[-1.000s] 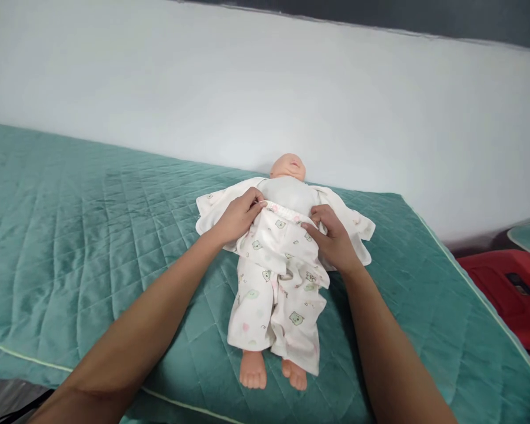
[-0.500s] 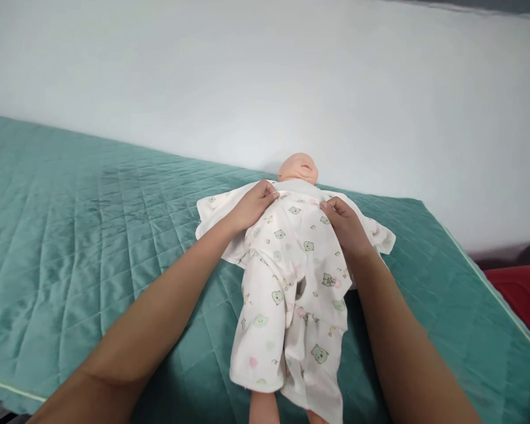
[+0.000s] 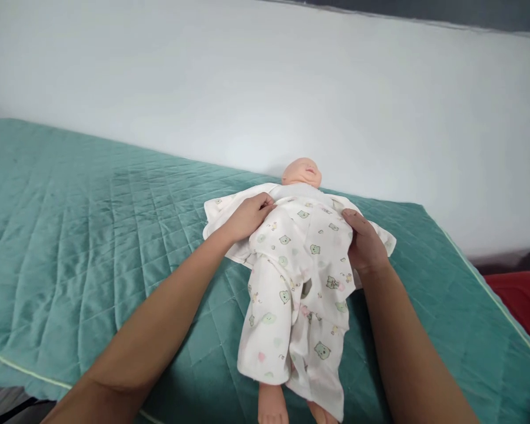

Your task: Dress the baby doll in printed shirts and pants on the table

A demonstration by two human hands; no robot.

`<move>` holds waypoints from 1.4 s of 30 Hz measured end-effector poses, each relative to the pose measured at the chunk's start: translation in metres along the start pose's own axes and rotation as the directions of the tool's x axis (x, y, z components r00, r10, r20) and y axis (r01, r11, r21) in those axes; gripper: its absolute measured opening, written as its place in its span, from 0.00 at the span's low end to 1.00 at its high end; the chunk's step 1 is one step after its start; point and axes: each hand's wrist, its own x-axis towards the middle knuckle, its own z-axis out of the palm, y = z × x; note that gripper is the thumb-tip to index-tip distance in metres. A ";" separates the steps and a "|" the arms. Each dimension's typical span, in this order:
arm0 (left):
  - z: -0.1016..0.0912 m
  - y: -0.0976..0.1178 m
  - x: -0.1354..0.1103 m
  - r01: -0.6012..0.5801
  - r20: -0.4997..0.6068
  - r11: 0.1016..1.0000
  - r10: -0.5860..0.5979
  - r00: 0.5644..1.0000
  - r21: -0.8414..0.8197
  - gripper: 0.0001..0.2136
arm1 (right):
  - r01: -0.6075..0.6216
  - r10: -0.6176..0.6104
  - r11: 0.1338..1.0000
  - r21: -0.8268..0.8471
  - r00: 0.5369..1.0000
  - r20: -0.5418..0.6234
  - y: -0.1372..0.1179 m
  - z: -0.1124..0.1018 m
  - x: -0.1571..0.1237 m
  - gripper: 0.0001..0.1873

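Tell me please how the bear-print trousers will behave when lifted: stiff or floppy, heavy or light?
The bear-print trousers would probably be floppy, since the cloth falls in soft folds between the legs. They are likely light, as the fabric looks thin. They may shift easily, because the hems are wider than the doll's feet.

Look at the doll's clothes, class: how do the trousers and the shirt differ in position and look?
The trousers lie over the doll's front, while the shirt fans out to both sides beneath it. The trousers show bear prints all down the front; the shirt shows mostly plain cloth. Both are whitish fabric.
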 end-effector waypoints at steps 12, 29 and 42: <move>0.004 -0.012 -0.005 0.019 -0.015 0.996 -0.018 1.000 0.087 0.06 | -0.119 0.132 0.987 -0.111 0.984 0.122 0.004 -0.020 -0.003 0.15; -0.012 -0.006 -0.016 0.256 0.266 0.952 -0.205 0.942 -0.170 0.08 | -0.080 0.109 0.745 -0.662 0.994 0.003 -0.004 -0.018 -0.004 0.06; -0.010 -0.003 -0.033 0.247 0.237 0.942 -0.193 0.952 -0.226 0.15 | -0.097 0.150 0.928 -0.360 0.981 0.121 0.003 -0.009 -0.010 0.12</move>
